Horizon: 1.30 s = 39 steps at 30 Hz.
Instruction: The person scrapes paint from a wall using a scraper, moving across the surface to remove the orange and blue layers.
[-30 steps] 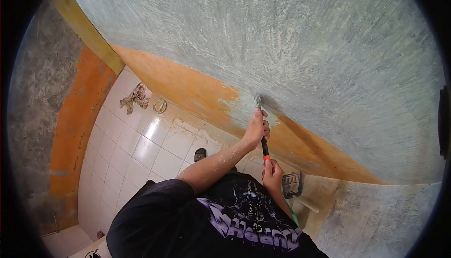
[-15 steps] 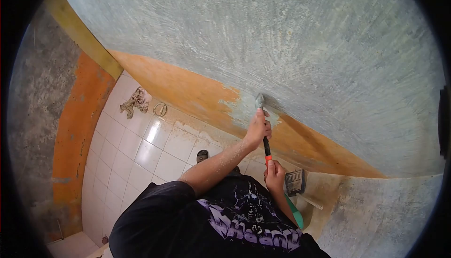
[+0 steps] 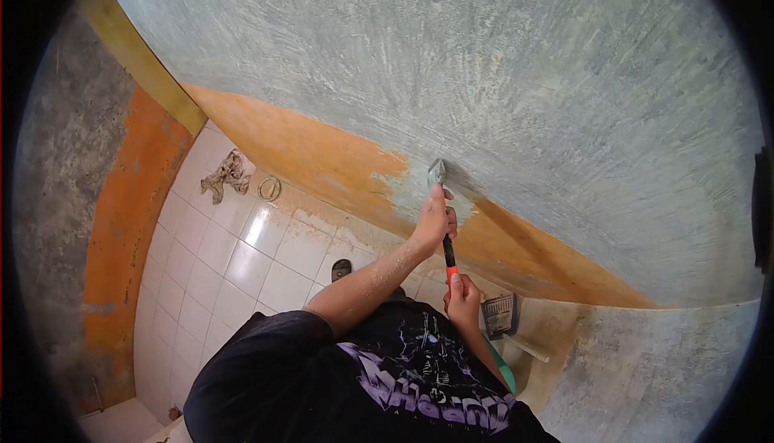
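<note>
A long-handled scraper [image 3: 450, 256] with a black and red handle is pressed with its head against the wall, at the border between the grey-green surface [image 3: 500, 88] and the orange paint band [image 3: 314, 149]. My left hand [image 3: 434, 221] grips it close to the head, thumb along the shaft. Lower down, my right hand [image 3: 463, 301] is closed round the handle's red end. A pale, ragged patch [image 3: 407, 193] with the orange gone lies beside the head. Fine pale specks cover my left forearm.
On the tiled floor [image 3: 246, 270] lie a crumpled cloth [image 3: 228, 175] and a ring-shaped object [image 3: 269, 189]. My sandal [image 3: 342, 269] shows below my arm. To the right are a dark paint tray [image 3: 500, 314], a pale rod [image 3: 528, 348] and something green [image 3: 505, 372]. Debris lines the wall's foot.
Both hands and the scraper have shifted slightly left in the view, the head still at the wall. The whole view has also moved a little. Both grips stay the same.
</note>
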### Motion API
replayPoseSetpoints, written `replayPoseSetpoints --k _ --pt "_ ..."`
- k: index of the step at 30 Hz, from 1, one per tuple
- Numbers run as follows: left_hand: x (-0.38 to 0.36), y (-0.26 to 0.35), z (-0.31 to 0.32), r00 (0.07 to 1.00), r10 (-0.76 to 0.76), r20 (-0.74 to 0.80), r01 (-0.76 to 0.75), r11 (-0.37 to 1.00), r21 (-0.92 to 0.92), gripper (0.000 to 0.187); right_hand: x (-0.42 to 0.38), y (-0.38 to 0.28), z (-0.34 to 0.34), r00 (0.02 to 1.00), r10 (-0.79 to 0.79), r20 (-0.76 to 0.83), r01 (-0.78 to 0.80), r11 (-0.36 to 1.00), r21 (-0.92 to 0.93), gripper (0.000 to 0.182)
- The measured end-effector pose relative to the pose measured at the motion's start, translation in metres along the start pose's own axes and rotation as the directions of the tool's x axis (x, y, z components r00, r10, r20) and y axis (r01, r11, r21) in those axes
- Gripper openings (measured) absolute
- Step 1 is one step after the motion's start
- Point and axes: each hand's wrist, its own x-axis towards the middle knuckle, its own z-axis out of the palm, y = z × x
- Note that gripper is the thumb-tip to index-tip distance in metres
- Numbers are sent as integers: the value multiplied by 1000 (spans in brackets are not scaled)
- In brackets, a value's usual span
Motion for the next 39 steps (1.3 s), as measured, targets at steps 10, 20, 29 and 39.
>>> replayPoseSetpoints --k 10,20,29,39 --pt "-5 0 4 999 -50 19 51 997 -55 53 -10 -10 -1 997 56 -44 -53 997 56 31" --pt "1 -8 0 999 -28 25 29 999 -21 52 -6 -7 -5 998 38 -40 -37 999 30 33" --pt "3 -1 -1 1000 -26 -3 25 997 -78 51 1 -6 -10 1000 31 -1 -31 999 -24 34" --pt "-4 -4 7 999 -38 30 40 997 -61 50 -12 -11 -7 997 80 -15 -79 995 65 32"
